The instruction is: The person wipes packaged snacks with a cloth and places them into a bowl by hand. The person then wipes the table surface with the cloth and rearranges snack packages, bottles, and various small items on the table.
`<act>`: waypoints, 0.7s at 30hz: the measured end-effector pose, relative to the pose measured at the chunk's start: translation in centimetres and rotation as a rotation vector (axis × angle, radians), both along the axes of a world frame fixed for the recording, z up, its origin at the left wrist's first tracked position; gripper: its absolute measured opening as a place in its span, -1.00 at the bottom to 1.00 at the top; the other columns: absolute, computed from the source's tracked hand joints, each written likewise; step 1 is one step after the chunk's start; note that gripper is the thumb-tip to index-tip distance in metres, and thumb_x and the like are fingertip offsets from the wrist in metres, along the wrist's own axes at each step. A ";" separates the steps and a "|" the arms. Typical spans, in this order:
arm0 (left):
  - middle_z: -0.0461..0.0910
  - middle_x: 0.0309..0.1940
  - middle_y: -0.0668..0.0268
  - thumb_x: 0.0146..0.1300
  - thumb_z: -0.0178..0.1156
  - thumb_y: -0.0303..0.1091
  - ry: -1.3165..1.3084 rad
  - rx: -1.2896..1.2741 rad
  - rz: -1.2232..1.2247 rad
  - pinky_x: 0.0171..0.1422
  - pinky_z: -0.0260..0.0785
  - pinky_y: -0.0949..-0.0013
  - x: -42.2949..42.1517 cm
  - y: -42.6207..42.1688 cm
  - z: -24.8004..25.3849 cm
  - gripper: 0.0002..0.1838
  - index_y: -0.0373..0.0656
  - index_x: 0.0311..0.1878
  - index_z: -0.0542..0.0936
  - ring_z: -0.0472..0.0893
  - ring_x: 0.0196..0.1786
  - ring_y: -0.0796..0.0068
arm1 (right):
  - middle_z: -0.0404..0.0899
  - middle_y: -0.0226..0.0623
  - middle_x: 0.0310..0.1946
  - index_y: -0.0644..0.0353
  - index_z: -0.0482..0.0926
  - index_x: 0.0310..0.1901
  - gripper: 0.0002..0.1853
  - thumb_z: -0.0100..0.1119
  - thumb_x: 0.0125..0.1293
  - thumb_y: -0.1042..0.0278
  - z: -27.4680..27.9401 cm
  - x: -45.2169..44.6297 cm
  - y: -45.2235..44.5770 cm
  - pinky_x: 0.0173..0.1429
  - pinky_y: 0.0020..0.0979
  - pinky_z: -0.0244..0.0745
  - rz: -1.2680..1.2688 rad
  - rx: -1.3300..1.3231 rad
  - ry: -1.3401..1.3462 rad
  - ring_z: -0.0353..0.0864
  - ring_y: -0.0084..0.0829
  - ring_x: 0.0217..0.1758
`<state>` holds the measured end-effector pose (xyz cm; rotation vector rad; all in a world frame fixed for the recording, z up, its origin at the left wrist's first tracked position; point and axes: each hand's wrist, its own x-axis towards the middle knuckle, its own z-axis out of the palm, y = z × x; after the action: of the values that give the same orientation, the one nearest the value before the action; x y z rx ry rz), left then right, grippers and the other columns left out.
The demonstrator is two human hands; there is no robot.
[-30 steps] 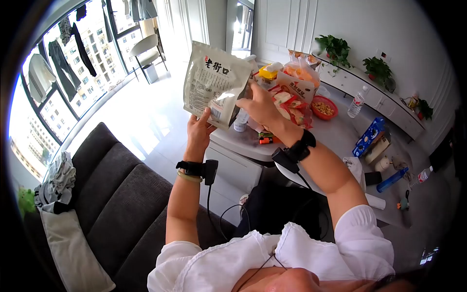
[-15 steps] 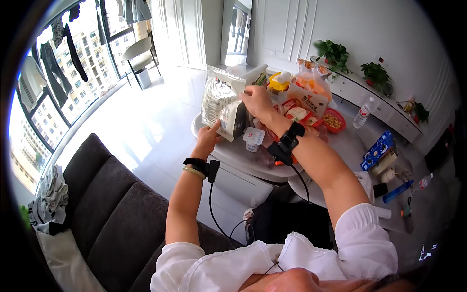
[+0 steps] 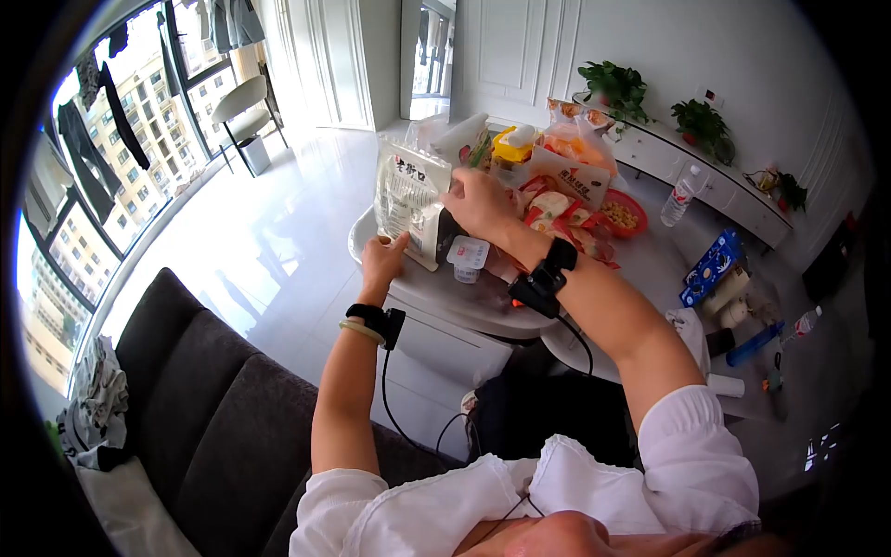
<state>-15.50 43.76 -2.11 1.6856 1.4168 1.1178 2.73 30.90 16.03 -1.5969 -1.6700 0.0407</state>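
A white printed food bag point(image 3: 406, 200) stands upright at the left end of the table. My left hand point(image 3: 384, 262) grips its lower front, thumb against the printed face. At the bag's upper right edge, my right hand point(image 3: 481, 202) has its fingers closed on the side; the fingertips are partly hidden. Just right of the bag's base sits a small white yogurt cup point(image 3: 467, 255). Red-and-white packages point(image 3: 557, 212) lie beyond my right wrist.
A red bowl of nuts point(image 3: 624, 214), a yellow-lidded jar point(image 3: 513, 144) and an orange-filled bag point(image 3: 575, 148) crowd the table point(image 3: 445, 299). To the right are a water bottle point(image 3: 680, 197) and a blue box point(image 3: 713, 267). A dark sofa point(image 3: 213, 390) stands at left.
The bag has turned so its printed front faces me more, and its dark side panel is now mostly hidden. Both hands stay at the bag. The view has shifted slightly.
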 end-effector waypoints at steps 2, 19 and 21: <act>0.66 -0.46 0.06 0.16 0.43 0.04 -0.083 -0.074 -0.035 -0.52 0.44 0.33 -0.2 -3.1 2.9 -0.30 -0.53 0.01 0.54 0.62 -0.61 0.39 | 0.70 -0.22 -0.22 0.23 0.57 0.14 -0.53 0.32 0.20 0.26 -0.3 1.2 -2.2 -0.10 -0.30 0.58 0.074 0.040 0.091 0.71 -0.36 -0.25; 0.57 -0.14 0.09 0.12 0.33 -0.54 -0.017 0.843 -0.763 -0.09 0.48 0.15 13.9 -29.7 1.9 -0.64 -0.26 0.01 0.51 0.57 -0.14 0.04 | 0.54 0.02 0.15 0.40 0.29 0.31 -0.13 0.52 0.03 0.18 -12.6 39.1 -31.3 0.23 -0.31 0.48 -0.746 0.258 0.632 0.58 -0.22 0.17; 0.56 -0.07 0.10 0.09 0.35 -0.49 0.005 0.869 -0.873 0.04 0.47 0.13 17.2 -31.1 0.4 -0.58 -0.26 0.04 0.49 0.55 -0.02 0.04 | 0.43 0.17 0.25 0.46 0.21 0.34 -0.01 0.55 -0.03 0.12 -11.5 36.6 -30.7 0.38 -0.22 0.36 -1.074 0.146 0.414 0.46 0.00 0.33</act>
<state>1.75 12.66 -1.68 2.4953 0.0136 1.2236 39.35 0.16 4.51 -1.9990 -0.3706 -0.2712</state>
